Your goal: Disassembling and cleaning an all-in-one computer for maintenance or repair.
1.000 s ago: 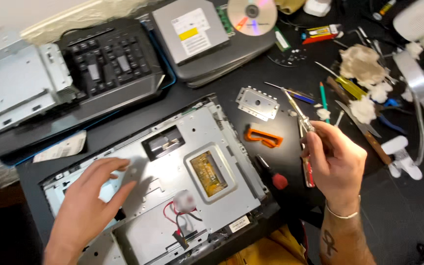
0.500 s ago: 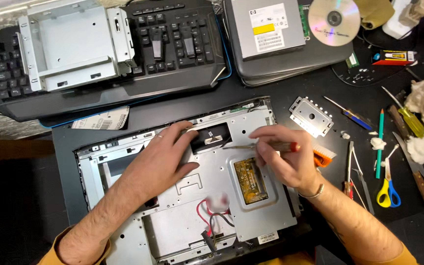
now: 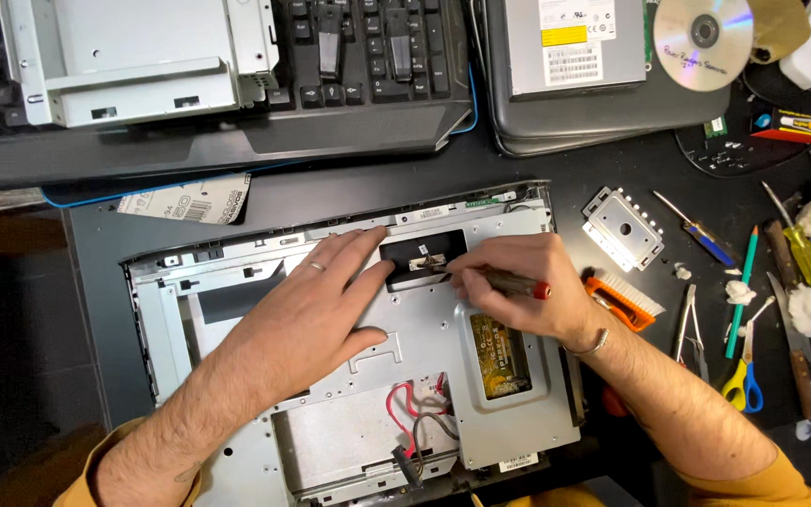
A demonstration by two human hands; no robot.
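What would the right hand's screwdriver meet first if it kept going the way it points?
The right hand aims the screwdriver leftward into the dark rectangular opening, so it would probably meet the small metal bracket there first; depth is unclear.

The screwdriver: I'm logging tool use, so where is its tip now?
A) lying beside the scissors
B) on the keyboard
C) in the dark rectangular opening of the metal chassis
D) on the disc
C: the right hand holds the screwdriver with its tip in the dark opening of the chassis, while the left hand rests flat on the chassis beside it.
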